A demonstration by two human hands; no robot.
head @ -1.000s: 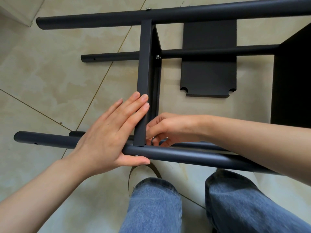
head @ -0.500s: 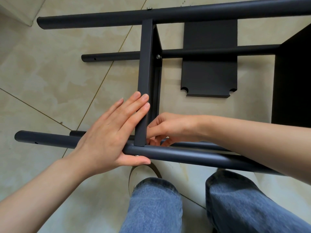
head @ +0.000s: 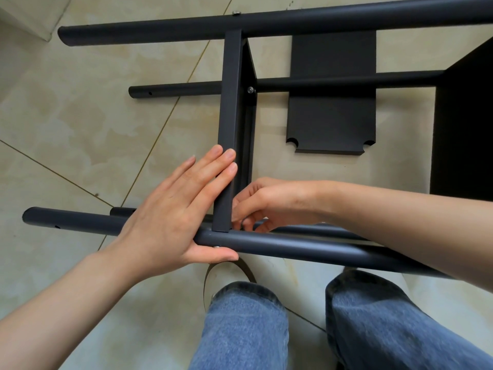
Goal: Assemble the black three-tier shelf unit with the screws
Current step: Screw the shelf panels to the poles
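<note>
Sideways, black shelf unit (head: pixel 229 102), half-assembled.

L hand (head: pixel 170 217) flat, fingers straight; R hand (head: pixel 269 204) fingers curled.

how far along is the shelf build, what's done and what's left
Done: the upright shelf panel looks fastened at its far corners; a screw head shows at the lower far tube, another on the top far tube. In hand: the left hand braces the panel and the near tube while the right hand works the near inner corner, fingertips hidden. Left: a loose shelf panel lies on the floor.
</note>
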